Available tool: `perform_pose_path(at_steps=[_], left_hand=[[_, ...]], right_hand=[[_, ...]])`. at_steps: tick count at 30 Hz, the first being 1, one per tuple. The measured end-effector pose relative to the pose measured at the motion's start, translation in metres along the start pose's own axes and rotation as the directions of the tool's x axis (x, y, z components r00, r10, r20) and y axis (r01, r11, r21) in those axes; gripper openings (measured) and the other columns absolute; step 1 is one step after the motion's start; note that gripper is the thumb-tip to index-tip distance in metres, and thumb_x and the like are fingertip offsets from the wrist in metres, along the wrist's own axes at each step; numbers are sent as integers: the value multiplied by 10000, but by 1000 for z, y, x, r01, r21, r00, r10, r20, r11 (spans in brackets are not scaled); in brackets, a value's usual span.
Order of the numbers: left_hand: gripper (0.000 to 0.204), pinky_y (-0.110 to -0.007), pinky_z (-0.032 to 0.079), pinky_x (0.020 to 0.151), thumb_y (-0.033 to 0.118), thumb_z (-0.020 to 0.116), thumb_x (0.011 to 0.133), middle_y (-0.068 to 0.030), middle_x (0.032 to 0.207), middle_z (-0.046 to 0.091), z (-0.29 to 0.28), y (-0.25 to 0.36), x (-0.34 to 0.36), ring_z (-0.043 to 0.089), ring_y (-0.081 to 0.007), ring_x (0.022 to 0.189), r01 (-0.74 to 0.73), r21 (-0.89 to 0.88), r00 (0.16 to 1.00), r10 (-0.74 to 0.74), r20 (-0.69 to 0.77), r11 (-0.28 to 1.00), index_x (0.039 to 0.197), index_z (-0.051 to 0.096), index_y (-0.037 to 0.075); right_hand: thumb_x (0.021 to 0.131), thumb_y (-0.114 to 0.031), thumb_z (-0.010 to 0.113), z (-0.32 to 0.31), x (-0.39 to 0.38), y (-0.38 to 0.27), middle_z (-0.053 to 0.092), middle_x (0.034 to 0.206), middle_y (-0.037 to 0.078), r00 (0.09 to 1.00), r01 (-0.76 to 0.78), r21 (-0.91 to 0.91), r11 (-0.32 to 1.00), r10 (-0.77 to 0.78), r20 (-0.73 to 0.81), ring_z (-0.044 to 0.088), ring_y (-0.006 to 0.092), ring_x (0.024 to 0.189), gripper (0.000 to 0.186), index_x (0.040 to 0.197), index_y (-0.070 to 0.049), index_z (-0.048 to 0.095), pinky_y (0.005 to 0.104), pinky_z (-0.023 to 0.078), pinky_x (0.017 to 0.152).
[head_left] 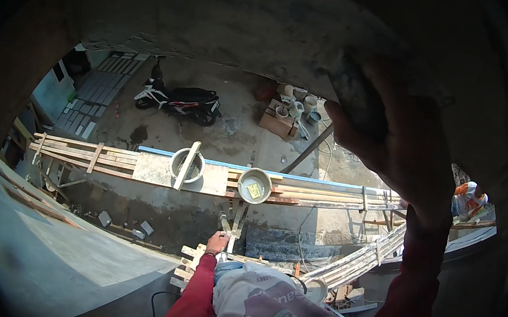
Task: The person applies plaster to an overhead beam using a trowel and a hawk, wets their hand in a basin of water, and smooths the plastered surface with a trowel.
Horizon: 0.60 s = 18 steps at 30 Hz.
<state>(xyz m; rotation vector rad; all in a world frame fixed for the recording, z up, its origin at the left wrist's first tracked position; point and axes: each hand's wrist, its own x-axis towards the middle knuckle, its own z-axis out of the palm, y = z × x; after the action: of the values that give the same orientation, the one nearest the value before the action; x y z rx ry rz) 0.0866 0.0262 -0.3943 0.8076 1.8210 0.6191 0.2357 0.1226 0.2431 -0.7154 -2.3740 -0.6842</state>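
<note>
My right hand (400, 136) is raised at the upper right, in deep shadow, against a rough cement surface (230, 22). Its fingers curl around a dark, flat block (357, 98), whose exact kind the shadow hides. Lower down, near my waist, my left hand (218, 242) is closed on a slim tool (225, 222) that points away from me; its far end is hard to make out. Beyond that hand, two round buckets stand on a plank scaffold (299, 193). A flat wooden strip (187, 165) lies across the left bucket (197, 174), and the right bucket (255, 186) contains a yellow piece.
Well below the scaffold, a motorbike (177, 99) is parked on the concrete ground. Further right are a cardboard box (275, 124) and several pails. Someone in orange and white (469, 200) is at the far right. A grey wall (67, 256) borders the left side.
</note>
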Motion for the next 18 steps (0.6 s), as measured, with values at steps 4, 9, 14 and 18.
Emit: perform_pose_path(at_steps=[4, 9, 14, 18], left_hand=[[510, -383, 450, 915, 466, 608, 772, -172, 1101, 638, -2, -11, -4, 586, -324, 1073, 7, 28, 1000, -7, -12, 1000, 1123, 616, 97], [500, -370, 464, 898, 449, 624, 765, -174, 1077, 647, -4, -100, 6, 606, -314, 1036, 82, -58, 996, -83, -21, 995, 1095, 629, 75], [484, -348, 475, 861, 429, 643, 777, -154, 997, 670, -16, -118, 4, 632, -266, 970, 89, 100, 994, -82, -69, 991, 1072, 634, 46], [510, -401, 434, 940, 406, 592, 784, -217, 1161, 596, -33, -17, 3, 546, -355, 1126, 28, 98, 998, -33, 54, 995, 1151, 600, 50]], right_hand=[[747, -259, 766, 17, 21, -9, 655, 806, 180, 990, 131, -60, 990, -127, 55, 662, 319, 632, 539, 1180, -48, 523, 365, 526, 577], [801, -235, 729, -16, 8, 19, 646, 1006, 180, 977, -105, -214, 971, 61, -206, 670, 268, 864, 530, 1225, -20, 494, 350, 526, 701], [841, -228, 675, 19, -10, -45, 611, 880, 175, 925, -201, 437, 877, 316, -208, 642, 266, 732, 477, 1179, 11, 438, 362, 504, 603], [876, -246, 616, 90, 6, -112, 583, 751, 213, 958, -225, 585, 779, 285, -11, 633, 317, 607, 406, 1099, 27, 416, 402, 493, 486]])
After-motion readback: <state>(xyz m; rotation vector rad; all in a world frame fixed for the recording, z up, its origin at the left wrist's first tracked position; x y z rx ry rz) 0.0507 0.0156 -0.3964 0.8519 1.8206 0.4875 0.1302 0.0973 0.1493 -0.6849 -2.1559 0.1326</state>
